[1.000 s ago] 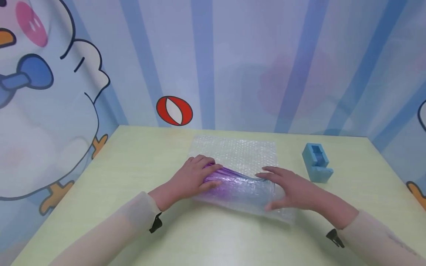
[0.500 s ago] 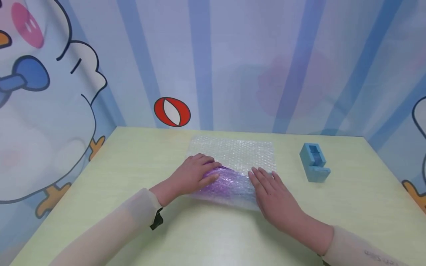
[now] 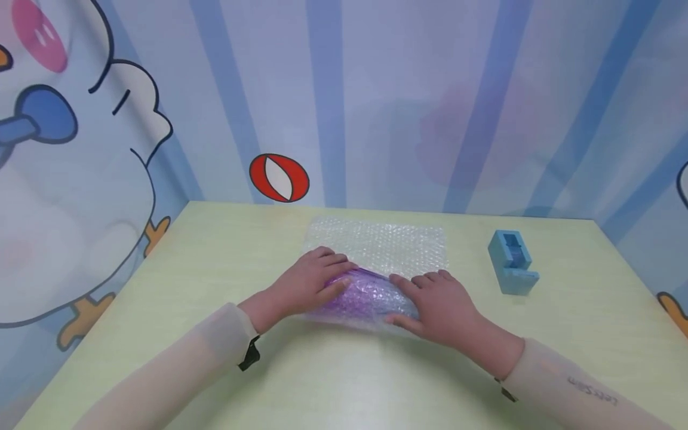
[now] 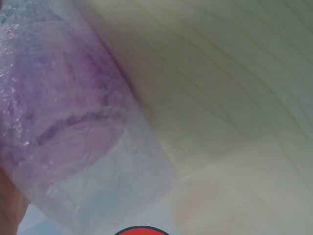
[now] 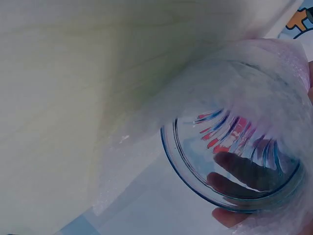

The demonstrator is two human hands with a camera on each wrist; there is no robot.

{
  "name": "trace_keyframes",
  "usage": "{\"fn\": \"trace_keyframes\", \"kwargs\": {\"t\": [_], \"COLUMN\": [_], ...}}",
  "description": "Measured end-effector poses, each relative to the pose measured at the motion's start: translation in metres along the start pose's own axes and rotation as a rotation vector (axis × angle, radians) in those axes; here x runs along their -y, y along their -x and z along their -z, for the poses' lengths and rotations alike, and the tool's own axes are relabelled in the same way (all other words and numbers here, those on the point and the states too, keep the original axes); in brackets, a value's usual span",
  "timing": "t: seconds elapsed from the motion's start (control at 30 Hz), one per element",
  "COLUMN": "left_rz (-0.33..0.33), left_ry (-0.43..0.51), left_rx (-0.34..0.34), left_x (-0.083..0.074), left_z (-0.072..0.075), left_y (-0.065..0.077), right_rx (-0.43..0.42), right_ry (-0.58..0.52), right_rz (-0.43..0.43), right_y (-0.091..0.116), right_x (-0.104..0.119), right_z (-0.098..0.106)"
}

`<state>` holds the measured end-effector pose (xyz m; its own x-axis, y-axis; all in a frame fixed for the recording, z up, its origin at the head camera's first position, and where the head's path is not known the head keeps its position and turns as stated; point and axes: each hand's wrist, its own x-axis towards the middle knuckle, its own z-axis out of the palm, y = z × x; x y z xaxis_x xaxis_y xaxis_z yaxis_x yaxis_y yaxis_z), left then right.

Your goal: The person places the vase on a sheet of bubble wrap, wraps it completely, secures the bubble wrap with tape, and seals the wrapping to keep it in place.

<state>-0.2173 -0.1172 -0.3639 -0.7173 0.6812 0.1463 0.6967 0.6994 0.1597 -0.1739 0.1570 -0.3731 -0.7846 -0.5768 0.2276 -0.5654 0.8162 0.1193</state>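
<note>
At mid-table, head view: a purple-to-blue glass vessel lies on its side in bubble wrap, crosswise to the near edge of the table; the flat remainder of the wrap spreads toward the far edge.
Left hand, head view: this hand grips the purple end through the wrap, thumb on the near side.
Right hand, head view: this hand grips the blue end likewise.
Blue block, head view: it stands near the far right corner, apart from the wrap.
Roll, head view: unequal pressure from the two hands could skew the round body and loosen a layer.
Purple end, left wrist view: wrap extends past the glass; left unfolded, it could slip and bare this end.
Blue end, right wrist view: part of the rim appears uncovered; a knock against the table could chip it.
</note>
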Motion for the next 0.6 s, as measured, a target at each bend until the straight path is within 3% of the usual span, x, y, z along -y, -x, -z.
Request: {"fn": "trace_keyframes", "kwargs": {"t": [0.13, 0.2, 0.27, 0.33, 0.4, 0.5, 0.6], "left_rz": [-0.013, 0.014, 0.054, 0.058, 0.012, -0.113, -0.184], "left_ry": [-0.001, -0.025, -0.081, -0.213, -0.372, -0.634, -0.757], "left_rx": [-0.006, 0.016, 0.031, 0.015, -0.033, -0.187, -0.311], "left_x": [0.001, -0.001, -0.005, -0.011, -0.018, -0.023, -0.026], "left_z": [0.0, 0.001, 0.002, 0.003, 0.002, -0.002, -0.004], "left_y": [-0.001, -0.003, -0.004, -0.004, 0.0, 0.007, 0.011], "right_rx": [-0.002, -0.001, 0.002, 0.021, 0.037, 0.046, 0.038], "right_ry": [0.015, 0.011, -0.002, -0.014, -0.021, -0.027, -0.028], "right_rz": [0.021, 0.022, 0.022, 0.016, 0.01, 0.0, -0.005], "right_y": [-0.004, -0.006, -0.008, -0.01, -0.011, -0.011, -0.01], "right_x": [-0.002, -0.004, -0.006, -0.007, -0.007, -0.007, -0.008], "right_z": [-0.001, -0.002, -0.003, -0.003, -0.002, -0.002, -0.002]}}
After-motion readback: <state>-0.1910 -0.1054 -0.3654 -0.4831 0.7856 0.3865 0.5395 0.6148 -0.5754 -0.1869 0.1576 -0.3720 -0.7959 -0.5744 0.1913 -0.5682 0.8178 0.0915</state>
